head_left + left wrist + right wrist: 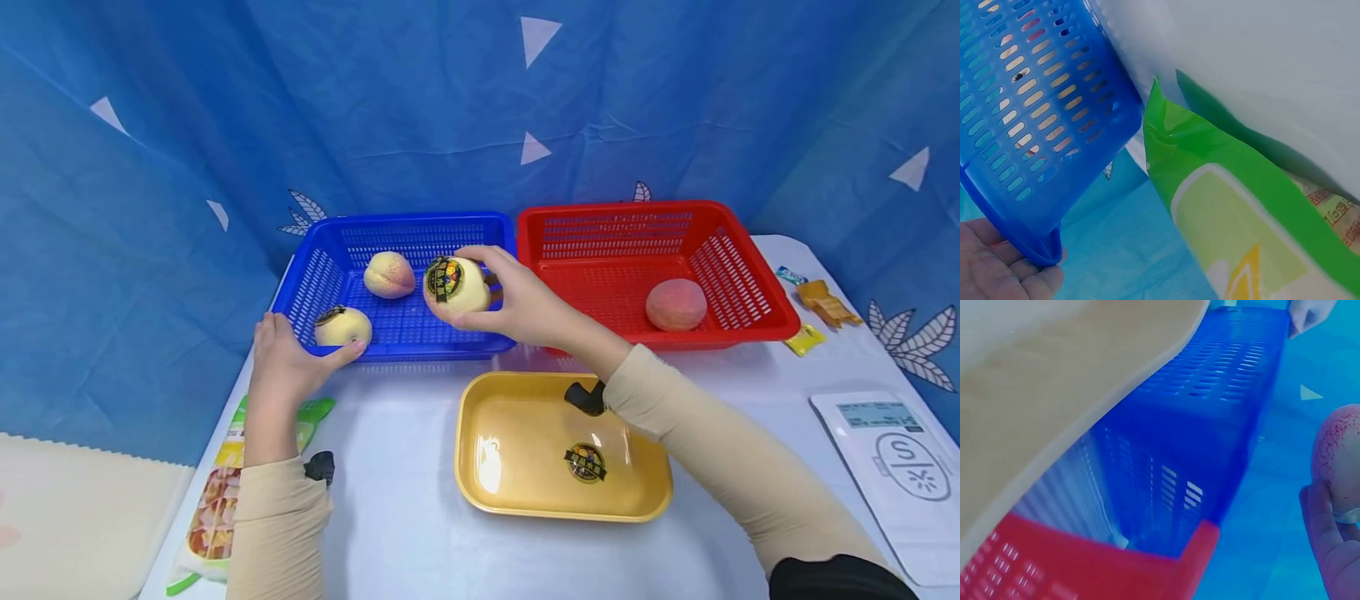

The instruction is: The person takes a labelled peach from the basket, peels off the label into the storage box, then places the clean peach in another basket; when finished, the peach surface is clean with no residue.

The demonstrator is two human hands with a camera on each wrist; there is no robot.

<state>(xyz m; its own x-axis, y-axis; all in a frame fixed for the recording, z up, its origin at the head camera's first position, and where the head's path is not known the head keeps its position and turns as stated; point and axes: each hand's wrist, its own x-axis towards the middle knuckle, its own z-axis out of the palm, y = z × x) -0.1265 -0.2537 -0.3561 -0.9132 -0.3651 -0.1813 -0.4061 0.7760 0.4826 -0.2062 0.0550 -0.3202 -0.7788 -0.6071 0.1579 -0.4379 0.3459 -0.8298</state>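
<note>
My right hand (508,293) holds a pale peach (468,287) with a round black-and-gold sticker over the right end of the blue basket (420,348). Its pink-speckled side shows in the right wrist view, with fingers (1321,515) against it. At the basket's front left corner, my left hand (288,358) grips the rim, its fingers (1035,281) curled at the edge in the left wrist view. Inside lie two more peaches: a pink-cheeked one (389,275) towards the back, and a stickered one (342,327) near my left thumb.
Beside the blue basket stands a red basket (600,271) holding one pink peach (676,305). In front is a gold tray (480,492) with a sticker. A green-and-white food bag (213,508) lies left, a white scale (892,475) right, and small wrappers (825,302) behind it.
</note>
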